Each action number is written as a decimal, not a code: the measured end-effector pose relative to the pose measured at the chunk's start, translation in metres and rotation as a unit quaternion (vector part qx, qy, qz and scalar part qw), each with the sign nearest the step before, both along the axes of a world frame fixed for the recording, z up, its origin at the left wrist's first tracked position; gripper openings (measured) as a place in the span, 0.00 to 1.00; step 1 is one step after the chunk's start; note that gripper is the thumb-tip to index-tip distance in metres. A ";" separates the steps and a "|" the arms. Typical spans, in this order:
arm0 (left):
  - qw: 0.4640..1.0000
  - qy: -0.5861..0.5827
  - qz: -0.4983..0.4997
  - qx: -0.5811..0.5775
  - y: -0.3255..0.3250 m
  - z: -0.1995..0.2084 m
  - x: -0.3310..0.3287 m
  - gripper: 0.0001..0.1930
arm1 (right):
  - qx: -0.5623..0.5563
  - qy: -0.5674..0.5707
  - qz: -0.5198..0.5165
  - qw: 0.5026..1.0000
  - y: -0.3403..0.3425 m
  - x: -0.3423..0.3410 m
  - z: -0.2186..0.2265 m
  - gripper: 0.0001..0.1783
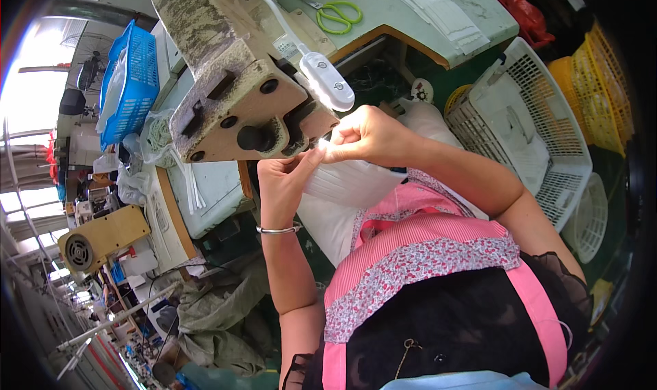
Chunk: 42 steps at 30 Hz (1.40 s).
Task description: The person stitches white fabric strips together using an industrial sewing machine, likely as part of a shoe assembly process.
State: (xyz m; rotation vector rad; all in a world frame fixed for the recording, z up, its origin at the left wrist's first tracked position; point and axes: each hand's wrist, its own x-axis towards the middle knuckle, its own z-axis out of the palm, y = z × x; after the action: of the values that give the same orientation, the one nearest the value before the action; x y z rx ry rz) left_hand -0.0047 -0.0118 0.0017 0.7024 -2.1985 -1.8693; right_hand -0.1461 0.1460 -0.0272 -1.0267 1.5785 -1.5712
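Both my hands meet at the lower end of a beige and grey sewing machine (226, 82), under its small lit lamp (327, 78). My left hand (286, 178), with a silver bangle at the wrist, pinches the edge of a white cloth piece (356, 183) between thumb and fingers. On the other side of that edge, my right hand (373, 136) has its thumb and fingertips pressed together on the cloth. The cloth hangs below the hands toward my lap, over a pink apron (424, 243). Glare at the fingertips hides the exact edge and the needle area.
Green-handled scissors (337, 17) and white strips (438, 10) lie on the pale green table (387, 0). A white basket (554, 116) and yellow baskets (602, 82) stand at the right. At the left are a blue basket (130, 82) and a grey cloth heap (219, 315).
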 end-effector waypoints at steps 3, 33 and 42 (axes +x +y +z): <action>1.000 0.013 0.010 0.020 0.007 0.000 0.001 0.09 | 0.074 0.001 0.048 0.996 0.003 -0.013 0.012 0.20; 0.966 0.184 0.174 0.056 0.040 -0.040 0.003 0.09 | -0.112 -0.310 -0.206 0.921 0.109 -0.040 -0.049 0.16; 0.968 0.191 0.142 -0.075 0.029 -0.041 0.001 0.07 | -0.131 -0.259 -0.199 0.936 0.102 -0.060 -0.040 0.16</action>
State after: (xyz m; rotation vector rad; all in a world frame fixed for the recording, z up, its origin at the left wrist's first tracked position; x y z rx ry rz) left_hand -0.0036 0.0169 -0.0392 0.5402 -1.8597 -1.5287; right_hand -0.2062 0.2484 -0.0676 -0.3618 1.2696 -2.1563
